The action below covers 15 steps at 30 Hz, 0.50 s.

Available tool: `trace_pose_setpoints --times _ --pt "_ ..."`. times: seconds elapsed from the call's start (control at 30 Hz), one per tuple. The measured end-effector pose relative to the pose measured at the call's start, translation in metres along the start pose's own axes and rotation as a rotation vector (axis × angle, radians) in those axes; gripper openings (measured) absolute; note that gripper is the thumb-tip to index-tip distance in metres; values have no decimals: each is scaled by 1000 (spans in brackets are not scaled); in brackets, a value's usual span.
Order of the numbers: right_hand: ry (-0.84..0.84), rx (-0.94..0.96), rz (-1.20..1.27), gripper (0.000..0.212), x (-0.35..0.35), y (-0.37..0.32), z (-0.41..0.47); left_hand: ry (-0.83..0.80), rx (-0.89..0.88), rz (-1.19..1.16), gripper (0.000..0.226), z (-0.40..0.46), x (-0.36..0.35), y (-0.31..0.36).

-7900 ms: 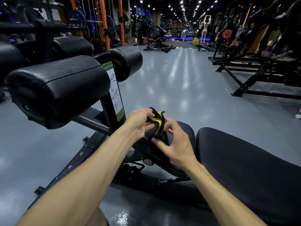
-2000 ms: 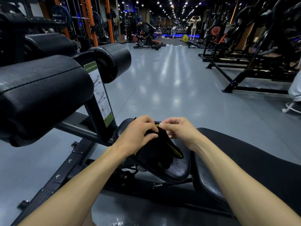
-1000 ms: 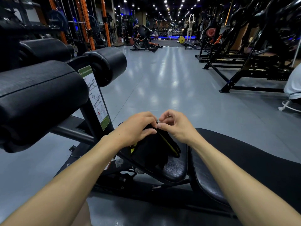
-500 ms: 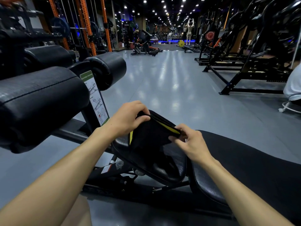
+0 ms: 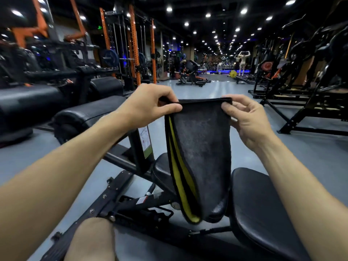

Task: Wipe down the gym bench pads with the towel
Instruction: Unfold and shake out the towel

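Note:
A black towel with a yellow inner face hangs folded in the air in front of me. My left hand pinches its top left corner and my right hand pinches its top right corner. Its lower end dangles just above the small black seat pad of the bench. The long black back pad lies to the right, below my right forearm. Black roller pads stand on the bench frame at the left.
The bench's black steel frame runs below my left arm, with an instruction label on its upright. Orange racks stand at the back left, black machines at the right. Grey floor stretches ahead, with a person far off.
Both hands lifted the towel off the seat pad and spread apart, so it now hangs unfolded lengthwise. The view has tilted upward.

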State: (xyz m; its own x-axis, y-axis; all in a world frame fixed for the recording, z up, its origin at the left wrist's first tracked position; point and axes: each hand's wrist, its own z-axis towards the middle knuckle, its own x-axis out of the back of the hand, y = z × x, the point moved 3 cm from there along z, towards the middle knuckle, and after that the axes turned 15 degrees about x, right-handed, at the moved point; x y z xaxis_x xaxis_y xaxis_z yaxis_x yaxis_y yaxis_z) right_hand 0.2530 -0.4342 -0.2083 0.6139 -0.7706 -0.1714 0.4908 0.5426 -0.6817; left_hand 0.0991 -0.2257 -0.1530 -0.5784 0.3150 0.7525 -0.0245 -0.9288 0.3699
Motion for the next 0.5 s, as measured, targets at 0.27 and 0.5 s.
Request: trace_pose_setpoints --times 0.27,0.5 --pt "25 -70 112 26 -4 12 5 -137 92 -145 23 23 16 -2" --pt "57 -98 249 29 -1 92 64 -265 135 -45 20 112 -5 -51"
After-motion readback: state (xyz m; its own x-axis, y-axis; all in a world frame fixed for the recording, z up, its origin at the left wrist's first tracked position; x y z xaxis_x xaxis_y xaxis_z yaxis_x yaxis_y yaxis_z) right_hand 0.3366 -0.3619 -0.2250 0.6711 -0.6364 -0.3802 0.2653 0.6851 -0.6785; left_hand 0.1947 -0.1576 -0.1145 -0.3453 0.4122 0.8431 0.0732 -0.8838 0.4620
